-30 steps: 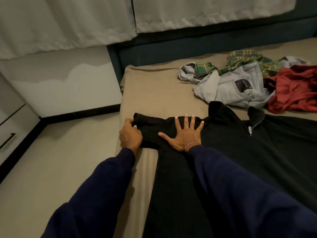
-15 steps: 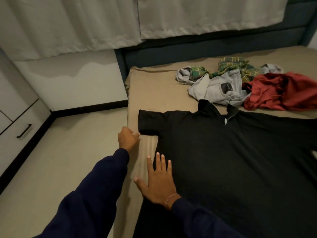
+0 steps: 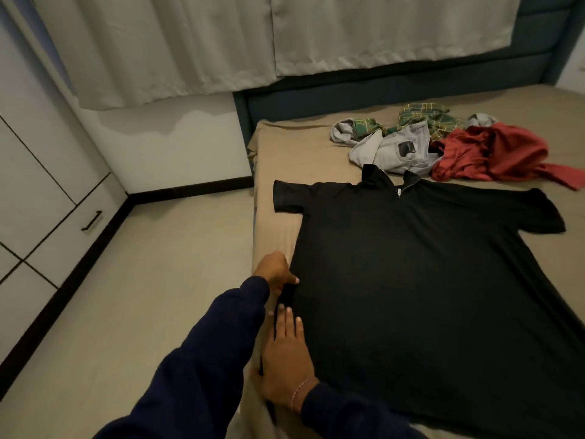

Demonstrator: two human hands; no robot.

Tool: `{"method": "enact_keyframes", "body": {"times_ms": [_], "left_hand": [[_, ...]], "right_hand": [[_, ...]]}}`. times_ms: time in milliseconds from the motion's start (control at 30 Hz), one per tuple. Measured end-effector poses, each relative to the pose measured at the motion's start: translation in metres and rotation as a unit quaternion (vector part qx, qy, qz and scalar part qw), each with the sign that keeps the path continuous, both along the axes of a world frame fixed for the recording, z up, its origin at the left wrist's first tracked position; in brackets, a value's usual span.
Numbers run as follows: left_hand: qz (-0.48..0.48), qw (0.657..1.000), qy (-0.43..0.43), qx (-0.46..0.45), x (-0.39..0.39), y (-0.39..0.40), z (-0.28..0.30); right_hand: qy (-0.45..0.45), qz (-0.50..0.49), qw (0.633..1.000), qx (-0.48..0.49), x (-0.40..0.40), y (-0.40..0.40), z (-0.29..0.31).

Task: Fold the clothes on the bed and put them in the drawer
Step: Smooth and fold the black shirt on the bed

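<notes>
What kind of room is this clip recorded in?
Most likely a home bedroom: a bed strewn with clothes including a black shirt, curtains above a padded headboard, and built-in drawers.

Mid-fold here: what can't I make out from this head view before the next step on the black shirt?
- Black shirt: in the head view its hem runs off the bottom and right edges.
- Left hand: its fingers are at the shirt's side edge; whether they pinch the cloth is unclear.
- Right hand: palm side hidden by the hand itself.
- Gray clothes: partly buried under the plaid cloth and red garment.
- Drawer: shut, contents unseen.
</notes>
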State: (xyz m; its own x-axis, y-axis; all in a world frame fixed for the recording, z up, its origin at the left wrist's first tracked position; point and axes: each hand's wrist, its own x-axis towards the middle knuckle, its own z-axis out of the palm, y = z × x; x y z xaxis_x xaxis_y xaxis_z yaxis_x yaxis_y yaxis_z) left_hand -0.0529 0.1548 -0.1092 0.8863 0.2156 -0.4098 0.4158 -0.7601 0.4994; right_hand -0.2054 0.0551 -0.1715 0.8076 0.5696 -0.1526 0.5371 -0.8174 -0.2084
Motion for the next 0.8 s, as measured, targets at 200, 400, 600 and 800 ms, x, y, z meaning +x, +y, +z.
{"method": "enact_keyframes", "body": {"times_ms": [200, 400, 600, 800], "left_hand": [[0.023, 0.998, -0.065, -0.015, -0.036, 0.009, -0.013], [0.040, 0.994, -0.090, -0.038, -0.049, 0.009, -0.019], [0.090, 0.989, -0.095, -0.070, -0.026, 0.005, -0.027], [0.078, 0.986, -0.119, -0.084, 0.017, -0.006, -0.016]], "right_hand": [[-0.038, -0.069, 0.995, 0.053, -0.032, 0.002, 0.036], [0.177, -0.142, 0.932, 0.282, -0.018, -0.027, 0.038], [0.188, -0.130, 0.950, 0.211, -0.021, -0.030, 0.038], [0.308, -0.183, 0.866, 0.349, -0.022, -0.047, 0.050]]}}
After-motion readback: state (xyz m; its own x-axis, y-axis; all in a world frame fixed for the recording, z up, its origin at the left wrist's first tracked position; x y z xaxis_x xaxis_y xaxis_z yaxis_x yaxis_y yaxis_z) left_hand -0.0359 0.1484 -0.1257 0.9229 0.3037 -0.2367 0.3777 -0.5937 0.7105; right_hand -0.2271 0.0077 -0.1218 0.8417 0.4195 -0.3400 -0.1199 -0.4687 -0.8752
